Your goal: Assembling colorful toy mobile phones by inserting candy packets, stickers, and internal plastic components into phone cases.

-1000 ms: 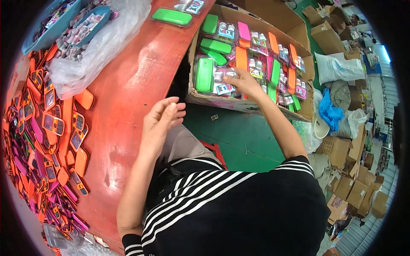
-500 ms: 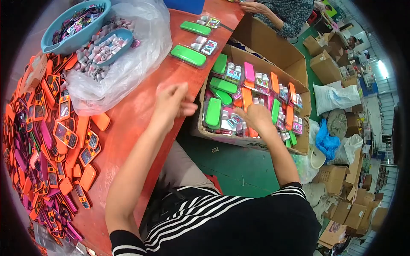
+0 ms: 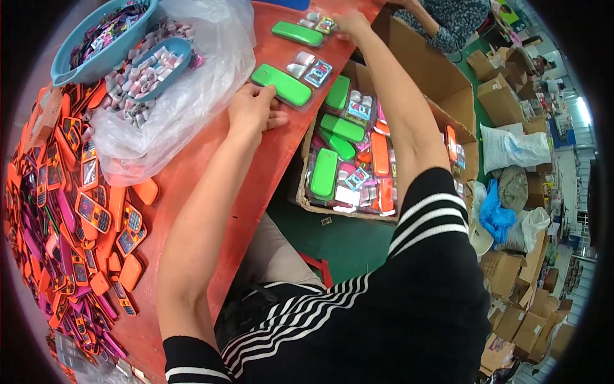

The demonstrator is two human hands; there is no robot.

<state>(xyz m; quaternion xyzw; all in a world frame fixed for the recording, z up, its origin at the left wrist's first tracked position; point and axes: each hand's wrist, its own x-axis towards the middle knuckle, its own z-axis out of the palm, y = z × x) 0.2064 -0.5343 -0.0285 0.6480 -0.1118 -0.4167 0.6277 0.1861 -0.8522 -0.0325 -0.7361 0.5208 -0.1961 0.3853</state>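
My left hand (image 3: 251, 112) has its fingers curled at the near left edge of a clear blister pack holding a green phone-shaped case (image 3: 282, 85), two whitish rolls (image 3: 300, 64) and a small printed packet (image 3: 318, 73). This pack lies flat on the red table. Farther away, my right hand (image 3: 352, 25) reaches to the right end of a similar pack with another green case (image 3: 297, 33). Its fingertips are at that pack's small packet (image 3: 325, 25); blur and angle hide their grip.
Right of the table, an open cardboard box (image 3: 470, 131) holds several such packs. Orange toy phones (image 3: 93, 210) are heaped at left. Behind them are a clear plastic bag (image 3: 144, 150), a blue basin (image 3: 67, 75) and a blue scoop (image 3: 182, 67). Another person's arm (image 3: 422, 18) shows at the back.
My right hand has left the box and reached across to the far pack. My left hand has moved forward onto the nearer pack.
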